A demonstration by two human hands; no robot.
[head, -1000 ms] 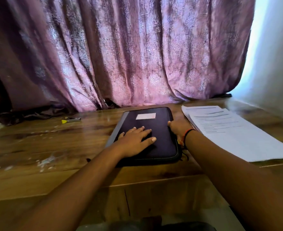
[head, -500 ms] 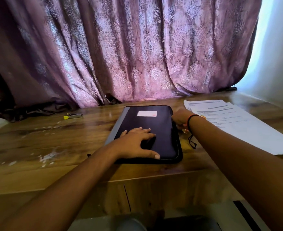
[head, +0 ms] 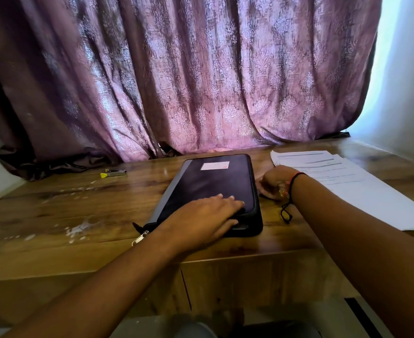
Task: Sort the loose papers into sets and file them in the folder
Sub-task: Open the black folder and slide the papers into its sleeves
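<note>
A black zip folder (head: 210, 186) with a white label lies flat on the wooden table (head: 84, 215). My left hand (head: 208, 215) presses on its near right corner with straight fingers. At the folder's right edge, my right hand (head: 273, 182) has its fingers curled and pinches at the zip line; what it pinches is hidden under the hand. A metal zip pull (head: 140, 237) hangs at the folder's near left corner. The loose white printed papers (head: 342, 181) lie in a fanned stack to the right of the folder.
A purple patterned curtain (head: 188, 81) hangs down to the table's back edge. A small yellow and dark object (head: 112, 173) lies at the back left. White flecks (head: 79, 230) mark the wood on the left. A wall (head: 408, 93) closes off the right side.
My left hand has slid from the folder's middle to its near right corner. The right hand stays at the folder's right edge. The view has shifted slightly.
</note>
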